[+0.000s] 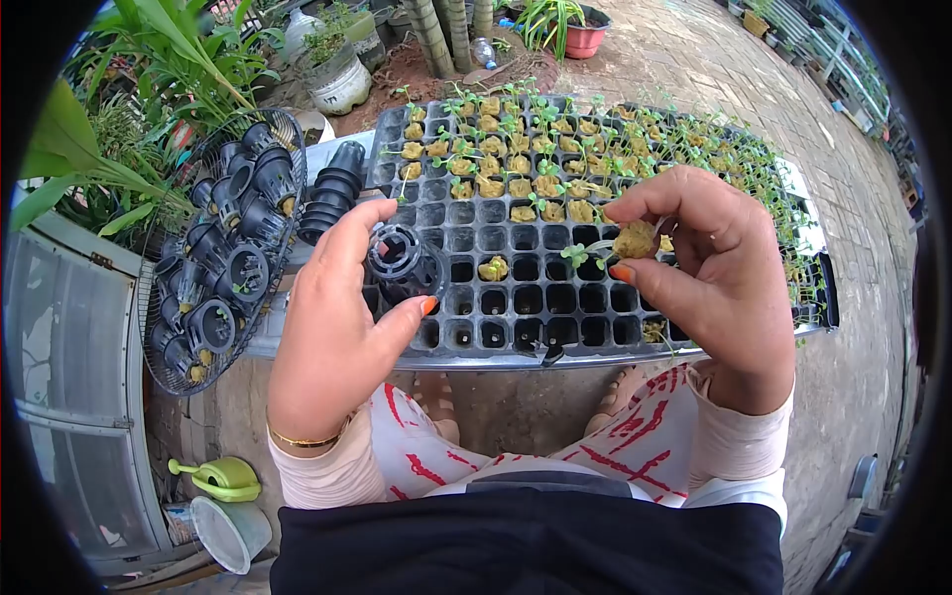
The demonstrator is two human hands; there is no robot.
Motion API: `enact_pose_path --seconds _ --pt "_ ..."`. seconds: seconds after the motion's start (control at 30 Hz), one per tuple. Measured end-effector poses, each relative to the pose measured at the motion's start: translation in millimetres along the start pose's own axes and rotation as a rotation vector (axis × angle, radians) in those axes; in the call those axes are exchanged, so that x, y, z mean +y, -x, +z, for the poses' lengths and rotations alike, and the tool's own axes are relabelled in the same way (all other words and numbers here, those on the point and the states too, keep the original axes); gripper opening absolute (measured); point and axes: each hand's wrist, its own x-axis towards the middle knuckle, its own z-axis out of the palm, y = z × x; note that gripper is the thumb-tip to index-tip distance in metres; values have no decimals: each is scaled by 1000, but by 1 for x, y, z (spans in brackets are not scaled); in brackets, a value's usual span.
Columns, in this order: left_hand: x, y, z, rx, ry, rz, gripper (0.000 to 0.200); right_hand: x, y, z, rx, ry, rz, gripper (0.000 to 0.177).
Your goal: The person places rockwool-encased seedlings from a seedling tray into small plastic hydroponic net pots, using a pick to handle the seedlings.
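Observation:
My left hand (337, 312) is wrapped round a black net pot (405, 260), whose slotted ring end faces up toward me. Between the thumb and fingers of my right hand (709, 268) is a seedling plug (635, 241), a yellowish-brown lump with a small green seedling (575, 255) pointing left. Both hands are above the black seedling tray (461, 332). Its far rows hold many plugs with sprouts, while most near cells hold none. One lone plug (493, 268) sits in a cell between my hands.
At the left, a wire basket (288, 213) holds many black net pots with plugs. A stack of black net pots (332, 193) lies beside the tray. On the ground at lower left are a green watering can (223, 478) and a bucket (233, 535). Potted plants stand behind.

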Motion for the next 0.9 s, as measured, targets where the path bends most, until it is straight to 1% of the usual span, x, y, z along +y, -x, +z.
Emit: enact_pose_path --seconds 0.07,0.1,0.17,0.2,0.23,0.3,0.33,0.37,0.43,0.47,0.5,0.53,0.57,0.63,0.67,0.77,0.83,0.9 --pt "1 1 1 114 140 34 56 -1 0 2 23 32 -24 34" --pt "5 2 3 115 140 35 56 -1 0 3 46 63 -47 34" --pt "17 4 8 109 609 -96 47 -1 1 5 64 51 -44 33" --pt "20 4 10 85 592 -101 43 -2 1 5 80 39 -41 33" --pt "20 3 14 87 593 -99 43 -4 1 4 80 41 -44 33" --pt "18 1 23 4 626 67 46 -9 2 0 41 163 -28 33" --pt "21 0 21 -43 493 89 46 -9 2 -1 40 164 -29 33" --pt "22 -1 25 -42 494 89 46 -8 2 -3 42 159 -35 33" --pt "22 -2 36 -106 556 110 47 -7 3 -5 40 154 -38 33" --pt "21 -3 40 -117 538 151 48 -6 4 -6 77 43 -39 33" --pt "22 -3 43 -117 543 148 48 -6 5 -6 115 -67 -39 32" --pt "22 -4 46 -140 526 147 48 -12 6 -9 132 -91 14 33" --pt "23 -4 48 -164 509 146 47 -16 8 -11 131 -88 17 33" --pt "23 -6 50 -164 497 173 47 -21 12 -12 178 -286 121 36" --pt "24 -6 51 -166 504 167 47 -19 12 -9 214 -356 80 38" --pt "27 -7 52 -183 507 154 46 -18 12 -7 182 -424 59 38" --pt "27 -8 54 -196 500 147 46 -17 13 -8 158 -466 90 39" --pt "27 -9 59 -110 498 225 44 -16 13 -9 132 -505 119 39"
